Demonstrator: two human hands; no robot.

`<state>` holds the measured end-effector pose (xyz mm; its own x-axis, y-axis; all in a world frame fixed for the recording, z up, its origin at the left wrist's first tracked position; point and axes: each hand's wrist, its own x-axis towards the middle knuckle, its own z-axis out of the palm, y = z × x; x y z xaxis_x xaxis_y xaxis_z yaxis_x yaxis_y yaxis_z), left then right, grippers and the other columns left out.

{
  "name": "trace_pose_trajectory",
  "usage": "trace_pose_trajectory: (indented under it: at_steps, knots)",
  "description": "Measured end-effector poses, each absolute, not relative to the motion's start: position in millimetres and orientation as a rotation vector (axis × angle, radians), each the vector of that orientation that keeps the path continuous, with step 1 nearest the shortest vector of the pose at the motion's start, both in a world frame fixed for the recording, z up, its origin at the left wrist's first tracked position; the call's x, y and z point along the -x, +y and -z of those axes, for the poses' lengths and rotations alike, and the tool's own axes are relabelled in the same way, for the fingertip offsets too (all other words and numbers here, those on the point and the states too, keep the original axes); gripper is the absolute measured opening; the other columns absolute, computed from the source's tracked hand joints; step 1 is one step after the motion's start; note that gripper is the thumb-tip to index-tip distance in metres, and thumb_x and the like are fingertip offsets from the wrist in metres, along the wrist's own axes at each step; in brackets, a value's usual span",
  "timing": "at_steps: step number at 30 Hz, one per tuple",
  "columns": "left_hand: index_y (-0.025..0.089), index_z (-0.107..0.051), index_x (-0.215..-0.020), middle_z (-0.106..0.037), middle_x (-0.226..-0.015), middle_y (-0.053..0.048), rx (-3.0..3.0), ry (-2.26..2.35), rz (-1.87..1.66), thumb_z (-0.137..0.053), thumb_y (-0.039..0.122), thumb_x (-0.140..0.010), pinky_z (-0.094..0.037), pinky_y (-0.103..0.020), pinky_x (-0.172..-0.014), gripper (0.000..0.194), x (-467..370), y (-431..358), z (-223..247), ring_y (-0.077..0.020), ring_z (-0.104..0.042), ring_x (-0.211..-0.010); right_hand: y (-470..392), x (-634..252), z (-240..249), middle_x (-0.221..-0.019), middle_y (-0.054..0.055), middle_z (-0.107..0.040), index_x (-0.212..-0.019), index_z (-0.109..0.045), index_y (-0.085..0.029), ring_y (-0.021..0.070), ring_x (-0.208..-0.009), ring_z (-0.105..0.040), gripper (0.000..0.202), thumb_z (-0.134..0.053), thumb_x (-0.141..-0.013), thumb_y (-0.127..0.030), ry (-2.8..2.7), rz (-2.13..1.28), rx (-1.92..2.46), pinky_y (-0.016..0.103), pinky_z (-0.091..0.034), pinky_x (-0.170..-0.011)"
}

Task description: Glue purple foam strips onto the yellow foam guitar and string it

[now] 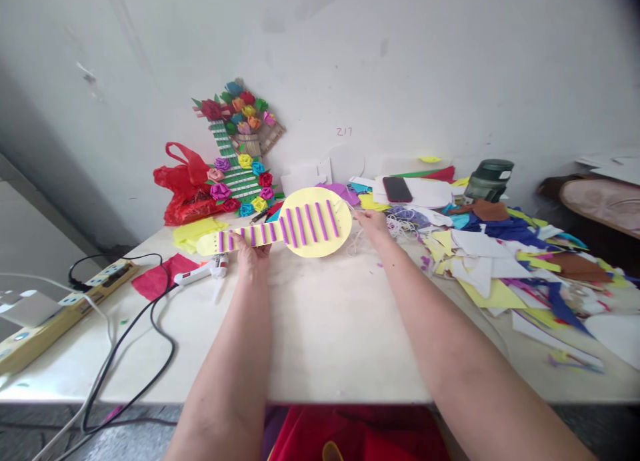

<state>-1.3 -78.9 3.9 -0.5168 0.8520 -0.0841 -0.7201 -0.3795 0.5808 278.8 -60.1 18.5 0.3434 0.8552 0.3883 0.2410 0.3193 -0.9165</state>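
A pale yellow paper shape [317,249], round at the right with a long neck to the left, is held up above the table. Several purple strips run across it, and small dark dots show near both ends. My left hand [254,253] grips the neck from below, its thumb over the front. Just right of the round end, my right hand [373,223] is closed with the fingertips pinched on thin white string. More of this white string [400,228] lies in a loose tangle beside that hand.
Behind stand a green flower-trimmed craft [241,183] and a red bag [187,188]. A glue gun [200,272], cables and power strip [65,314] lie left. Paper scraps [490,258], a phone [397,189] and a dark green bottle [489,180] are right.
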Motion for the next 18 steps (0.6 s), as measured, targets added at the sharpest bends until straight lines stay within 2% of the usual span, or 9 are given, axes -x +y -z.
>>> trace_pose_trajectory:
  at_steps: [5,9,14,18]
  knots:
    - [0.021,-0.053,-0.104,-0.064,-0.100,-0.007,-0.318,0.736,-2.040,-0.046,0.059,-0.075,-0.052,-0.029,-0.074,0.048,1.1,-80.6,-5.3,-0.0180,-0.062,-0.094,-56.0,-285.6,-31.9,-0.045,-0.006,-0.037,-0.052,-0.051,-0.016,0.0080,-0.047,-0.034,0.029,-0.059,-0.065,-0.041,-1.127,-0.478,1.125,0.023,-0.028,-0.049]
    - [0.020,-0.054,-0.101,-0.063,-0.101,-0.008,-0.324,0.717,-2.070,-0.048,0.056,-0.076,-0.051,-0.031,-0.077,0.044,-1.3,-80.7,-4.9,-0.0189,-0.060,-0.099,-68.1,-275.2,-53.8,-0.042,-0.007,-0.035,-0.049,-0.048,-0.017,0.0075,-0.045,-0.033,0.032,-0.060,-0.066,-0.041,-1.229,-0.535,1.009,0.023,-0.029,-0.048]
    - [0.021,-0.052,-0.105,-0.062,-0.106,-0.008,-0.318,0.626,-2.077,-0.046,0.053,-0.079,-0.050,-0.036,-0.080,0.042,-9.5,-82.0,-8.2,-0.0203,-0.057,-0.104,-89.0,-236.8,-71.4,-0.045,-0.003,-0.047,-0.051,-0.053,-0.016,0.0086,-0.047,-0.042,0.028,-0.057,-0.069,-0.036,-1.548,-0.564,1.045,0.023,-0.034,-0.052]
    - [0.022,-0.051,-0.108,-0.060,-0.110,-0.009,-0.314,0.587,-2.074,-0.043,0.054,-0.080,-0.051,-0.035,-0.080,0.043,-19.0,-83.7,-13.8,-0.0208,-0.056,-0.106,-110.3,-193.3,-68.7,-0.061,0.003,-0.061,-0.058,-0.061,-0.016,0.0130,-0.061,-0.054,0.022,-0.049,-0.074,-0.027,-1.878,-0.234,1.359,0.023,-0.036,-0.056]
